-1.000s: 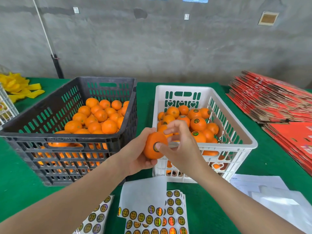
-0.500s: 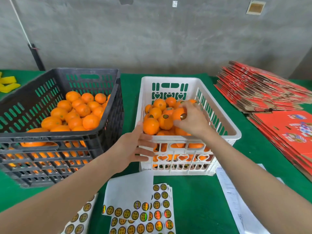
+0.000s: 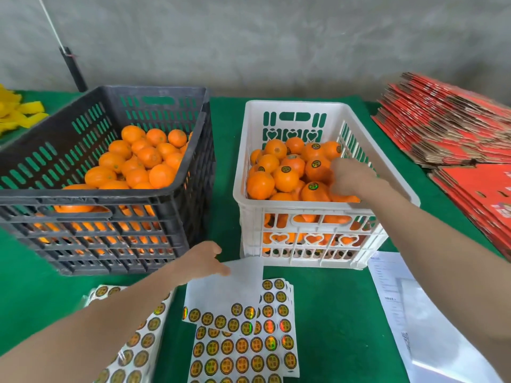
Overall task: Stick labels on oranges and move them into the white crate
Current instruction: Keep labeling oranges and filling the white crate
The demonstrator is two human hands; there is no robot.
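White plastic crate (image 3: 293,106), right of centre on the green table cover (image 3: 331,313): heaped with labelled oranges (image 3: 284,179), glossy, round and bright, at least six showing a round dark-and-gold label (image 3: 316,163) on the upturned side. Black slotted crate (image 3: 96,200), just beside it on the left: filled with plain oranges (image 3: 149,157), more than a dozen visible from above, others glimpsed through the slots. Two crates in all. Right hand (image 3: 349,176) inside the white crate, lying on the fruit near the right wall; blurred, so impossible to tell grasping from released. Left hand (image 3: 201,261) low in front of the two crates, released, fingers loosely spread, one tip at the upper corner of a partly peeled sheet (image 3: 221,294). Beneath that sheet, a stack of full label sheets (image 3: 243,352); a further label sheet (image 3: 138,349) partly under the left forearm. Two stacks of flattened red cartons (image 3: 442,128) at far right, white papers (image 3: 392,294) at near right, yellow strips (image 3: 19,111) at far left.
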